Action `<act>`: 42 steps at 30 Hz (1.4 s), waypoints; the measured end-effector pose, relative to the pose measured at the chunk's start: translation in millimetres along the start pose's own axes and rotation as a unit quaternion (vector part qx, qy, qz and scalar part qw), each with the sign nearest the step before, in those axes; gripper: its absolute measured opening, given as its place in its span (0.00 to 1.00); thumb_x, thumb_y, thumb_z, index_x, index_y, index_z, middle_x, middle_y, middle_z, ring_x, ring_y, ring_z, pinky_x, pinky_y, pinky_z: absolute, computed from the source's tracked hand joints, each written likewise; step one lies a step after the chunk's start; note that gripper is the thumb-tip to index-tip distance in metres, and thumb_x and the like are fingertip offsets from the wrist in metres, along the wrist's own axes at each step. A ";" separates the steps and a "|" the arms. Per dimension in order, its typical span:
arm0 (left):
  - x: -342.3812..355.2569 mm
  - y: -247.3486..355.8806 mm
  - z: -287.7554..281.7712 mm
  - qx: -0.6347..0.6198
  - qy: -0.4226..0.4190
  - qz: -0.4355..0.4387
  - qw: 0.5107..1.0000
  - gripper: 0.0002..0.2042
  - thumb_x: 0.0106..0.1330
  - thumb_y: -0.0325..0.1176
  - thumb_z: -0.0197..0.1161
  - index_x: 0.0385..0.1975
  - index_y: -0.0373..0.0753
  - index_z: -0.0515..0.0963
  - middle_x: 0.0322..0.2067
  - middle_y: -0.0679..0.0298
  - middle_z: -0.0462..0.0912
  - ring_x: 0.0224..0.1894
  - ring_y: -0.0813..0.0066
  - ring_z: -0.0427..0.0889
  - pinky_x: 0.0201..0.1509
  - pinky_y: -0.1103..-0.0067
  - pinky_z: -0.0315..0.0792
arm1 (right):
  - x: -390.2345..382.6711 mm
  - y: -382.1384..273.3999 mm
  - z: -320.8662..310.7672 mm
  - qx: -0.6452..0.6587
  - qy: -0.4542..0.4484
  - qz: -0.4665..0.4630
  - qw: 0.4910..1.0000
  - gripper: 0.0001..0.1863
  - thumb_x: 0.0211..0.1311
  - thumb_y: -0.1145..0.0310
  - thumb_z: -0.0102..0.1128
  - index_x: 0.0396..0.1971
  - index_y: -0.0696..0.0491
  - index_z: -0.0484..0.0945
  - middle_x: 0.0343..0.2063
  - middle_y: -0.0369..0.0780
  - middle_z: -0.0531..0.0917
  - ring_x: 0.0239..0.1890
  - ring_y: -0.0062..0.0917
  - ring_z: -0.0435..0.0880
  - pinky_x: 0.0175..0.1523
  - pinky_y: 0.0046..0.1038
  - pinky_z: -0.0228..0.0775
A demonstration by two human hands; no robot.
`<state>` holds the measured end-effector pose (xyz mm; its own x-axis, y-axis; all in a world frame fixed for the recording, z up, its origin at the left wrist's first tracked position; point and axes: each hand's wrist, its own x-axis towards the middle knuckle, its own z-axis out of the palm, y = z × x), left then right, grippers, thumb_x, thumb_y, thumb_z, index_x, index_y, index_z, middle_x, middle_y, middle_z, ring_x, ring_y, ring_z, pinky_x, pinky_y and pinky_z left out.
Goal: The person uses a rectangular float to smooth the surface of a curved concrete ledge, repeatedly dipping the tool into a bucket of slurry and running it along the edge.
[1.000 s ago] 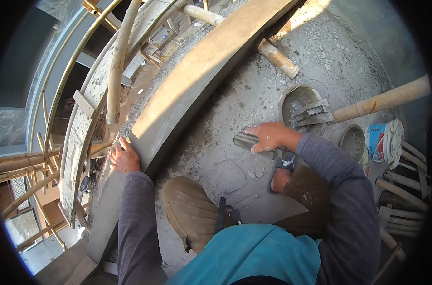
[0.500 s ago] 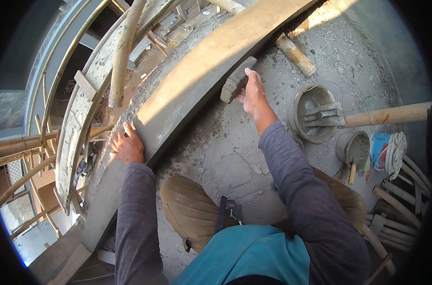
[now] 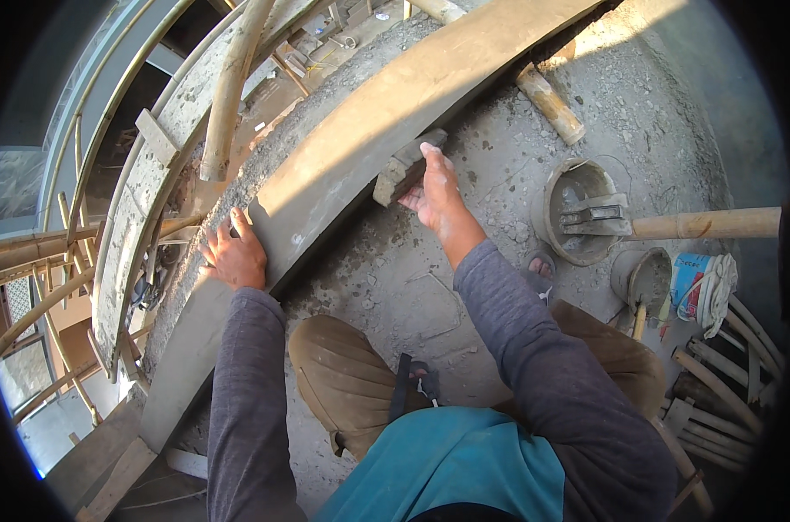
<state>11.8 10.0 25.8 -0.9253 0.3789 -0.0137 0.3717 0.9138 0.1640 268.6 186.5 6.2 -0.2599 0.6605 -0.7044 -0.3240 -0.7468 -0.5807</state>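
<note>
A curved, smooth mortar-faced ledge (image 3: 343,157) runs from the lower left to the upper right, partly in sunlight. Flat on its left part lies my left hand (image 3: 236,252), fingers spread, holding nothing. My right hand (image 3: 438,193) grips a grey, mortar-coated block (image 3: 403,170), thumb on its upper side and fingers beneath. Against the ledge's near side face, the block appears to touch the edge. Whether it is a sponge or a solid float I cannot tell.
To the right stand a mortar bucket (image 3: 547,213) with a trowel-like tool (image 3: 595,215) on it, a smaller pail (image 3: 651,277) and a white-blue tub (image 3: 692,283). A bamboo stub (image 3: 551,104) lies beyond my right hand. Bamboo scaffolding (image 3: 230,104) and a drop are past the ledge.
My right hand has slid the block left and toward me along the ledge's side. The left hand stays in place on the ledge. The view has shifted slightly.
</note>
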 end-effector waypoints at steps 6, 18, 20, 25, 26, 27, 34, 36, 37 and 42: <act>-2.8 6.7 2.5 -0.010 -0.001 0.002 1.000 0.31 0.72 0.65 0.42 0.58 0.50 0.79 0.69 0.56 0.66 0.75 0.54 0.54 0.74 0.42 0.36 | -44.0 96.4 9.1 -0.011 -0.015 0.136 0.991 0.44 0.61 0.52 0.62 0.71 0.43 0.47 0.60 0.43 0.68 0.50 0.39 0.78 0.51 0.52 0.74; 1.4 -2.6 8.8 -0.012 0.021 0.013 1.000 0.32 0.72 0.66 0.41 0.60 0.51 0.78 0.69 0.56 0.67 0.75 0.55 0.54 0.75 0.43 0.36 | -30.3 5.0 16.7 -0.007 0.044 -0.043 0.998 0.27 0.66 0.51 0.58 0.59 0.45 0.62 0.50 0.43 0.74 0.46 0.38 0.79 0.47 0.48 0.76; 1.9 -7.3 8.0 -0.015 0.015 0.028 0.999 0.32 0.72 0.66 0.42 0.60 0.50 0.78 0.69 0.57 0.67 0.75 0.55 0.54 0.75 0.43 0.36 | -36.0 23.0 26.1 0.008 0.045 -0.022 0.999 0.28 0.65 0.50 0.58 0.59 0.45 0.61 0.50 0.43 0.74 0.46 0.38 0.79 0.48 0.48 0.76; -1.0 0.8 5.3 -0.013 0.018 0.018 1.000 0.32 0.72 0.66 0.41 0.60 0.49 0.78 0.69 0.58 0.67 0.75 0.55 0.55 0.74 0.43 0.37 | -60.7 105.3 41.6 0.058 -0.038 0.091 0.993 0.48 0.64 0.51 0.60 0.74 0.47 0.38 0.64 0.47 0.63 0.58 0.39 0.73 0.54 0.50 0.76; -1.8 7.3 6.3 -0.019 0.006 0.026 0.999 0.33 0.72 0.67 0.40 0.60 0.49 0.78 0.69 0.59 0.67 0.74 0.55 0.56 0.74 0.43 0.37 | -60.5 120.3 40.5 0.048 -0.023 0.114 0.992 0.49 0.64 0.52 0.61 0.74 0.46 0.37 0.65 0.47 0.62 0.61 0.40 0.71 0.54 0.51 0.75; -0.1 4.9 5.8 -0.018 -0.003 0.031 0.999 0.34 0.72 0.67 0.39 0.60 0.49 0.78 0.69 0.59 0.67 0.74 0.55 0.56 0.74 0.43 0.38 | -64.7 134.5 43.4 0.037 -0.023 0.137 0.990 0.51 0.62 0.52 0.62 0.74 0.46 0.37 0.67 0.48 0.59 0.64 0.43 0.68 0.56 0.54 0.73; 2.9 -1.2 2.1 -0.019 -0.007 0.044 0.999 0.36 0.71 0.69 0.32 0.63 0.51 0.75 0.66 0.64 0.71 0.73 0.55 0.59 0.72 0.43 0.43 | -58.7 112.0 10.8 0.038 0.044 0.027 0.998 0.51 0.60 0.51 0.61 0.75 0.52 0.40 0.71 0.52 0.54 0.70 0.44 0.62 0.66 0.51 0.64; 0.0 5.2 1.0 -0.016 0.007 0.034 0.999 0.37 0.72 0.68 0.31 0.63 0.49 0.75 0.65 0.63 0.71 0.71 0.56 0.61 0.71 0.45 0.48 | -45.2 90.8 3.5 0.028 0.064 -0.039 0.997 0.51 0.61 0.51 0.61 0.74 0.56 0.41 0.72 0.54 0.53 0.71 0.44 0.61 0.70 0.45 0.60; 3.6 -0.2 5.1 -0.014 0.008 0.034 0.999 0.37 0.72 0.68 0.31 0.63 0.49 0.75 0.65 0.63 0.71 0.71 0.56 0.61 0.71 0.45 0.48 | -43.7 76.7 4.7 0.033 0.065 -0.051 0.996 0.51 0.61 0.51 0.60 0.74 0.57 0.41 0.72 0.55 0.52 0.71 0.44 0.60 0.71 0.42 0.58; -2.8 -1.4 0.0 -0.075 0.069 0.066 0.993 0.37 0.73 0.66 0.35 0.61 0.40 0.76 0.58 0.55 0.77 0.64 0.52 0.70 0.68 0.55 0.58 | -42.7 29.8 23.3 0.019 0.070 -0.077 0.994 0.49 0.61 0.52 0.60 0.74 0.53 0.42 0.68 0.57 0.61 0.66 0.49 0.68 0.67 0.49 0.64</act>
<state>13.9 7.7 25.6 -0.8743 0.4614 0.1506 0.4851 0.8212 0.3004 248.8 137.8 28.5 -0.0772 0.7474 -0.6598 -0.3846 -0.6329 -0.6720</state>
